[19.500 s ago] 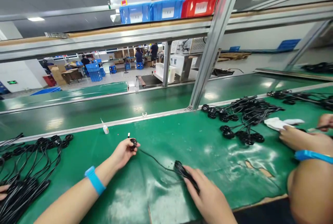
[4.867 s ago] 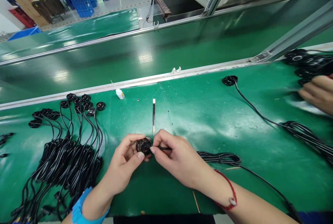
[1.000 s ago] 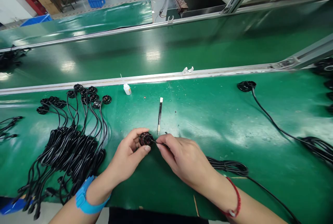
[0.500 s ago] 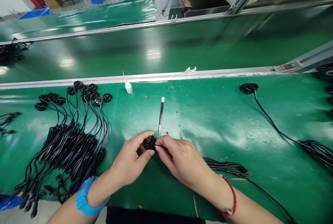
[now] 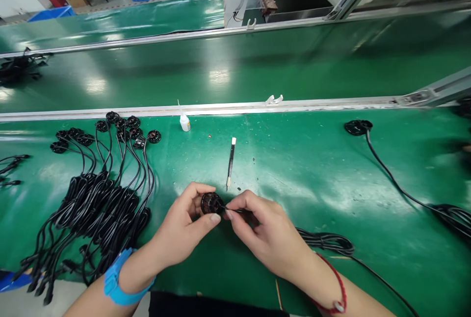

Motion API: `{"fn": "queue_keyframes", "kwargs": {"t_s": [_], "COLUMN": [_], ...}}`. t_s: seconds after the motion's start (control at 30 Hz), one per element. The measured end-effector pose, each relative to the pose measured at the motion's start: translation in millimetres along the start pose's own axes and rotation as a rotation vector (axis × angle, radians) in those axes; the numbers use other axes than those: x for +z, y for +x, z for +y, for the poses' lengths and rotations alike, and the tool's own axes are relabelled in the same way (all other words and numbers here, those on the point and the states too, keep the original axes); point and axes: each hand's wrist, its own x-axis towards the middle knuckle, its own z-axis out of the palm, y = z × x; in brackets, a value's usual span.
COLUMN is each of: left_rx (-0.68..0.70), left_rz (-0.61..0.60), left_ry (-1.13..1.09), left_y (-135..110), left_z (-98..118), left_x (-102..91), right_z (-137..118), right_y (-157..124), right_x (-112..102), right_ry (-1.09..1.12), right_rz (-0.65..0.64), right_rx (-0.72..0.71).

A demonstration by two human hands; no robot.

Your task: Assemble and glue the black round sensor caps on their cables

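Note:
My left hand (image 5: 186, 226) grips a round black cable-end part (image 5: 211, 203) between thumb and fingers; coppery bits show inside it. With thumb and forefinger, my right hand (image 5: 263, 231) pinches the thin black cable (image 5: 235, 209) close to where it meets that part. A coiled length of black cable (image 5: 327, 241) lies beyond my right wrist, and its tail runs toward the bottom right. Just past my hands rests a slim black brush-like tool (image 5: 231, 162) with pale ends. Farther back stands a small white bottle (image 5: 184, 122) with a thin nozzle.
Several bundled black cables (image 5: 106, 209) with round ends cover the left of the green table (image 5: 294, 160). Another cable with a round black end (image 5: 358, 127) lies at right. A metal rail (image 5: 228, 109) with a white clip (image 5: 274, 99) crosses behind.
My right fingers have drawn back slightly to the right along the cable, so more of the round part and some cable show. The view has shifted a little.

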Motion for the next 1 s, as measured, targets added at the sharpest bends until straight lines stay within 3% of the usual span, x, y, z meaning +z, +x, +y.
{"fn": "queue_keyframes", "kwargs": {"t_s": [0.17,0.3,0.5,0.73,1.0], "left_rx": [0.097,0.182,0.292,0.045,0.016], "left_rz": [0.024,-0.025,-0.038,-0.03,-0.015], "left_ry": [0.069,0.051,0.189,-0.034,-0.196], "left_y": [-2.5,-2.7,-1.1,2.0,0.3], "left_z": [-5.0,-10.8,-15.7,-10.2,-0.1], "left_x": [-0.7,0.3,1.4,6.2,5.9], "right_z": [-2.6,-5.3,-7.1,-3.0,-4.1], "right_y": [-1.8,-3.2,-4.0,-2.5,1.7], "right_x": [1.2,0.0,-1.3,-1.7,-5.1], "right_ry": [0.056,0.097,0.042,-0.024,0.337], "right_rz": [-0.032,-0.043,-0.091,-0.044,-0.084], "right_rx": [0.054,0.065,0.063,-0.002,0.094]}}
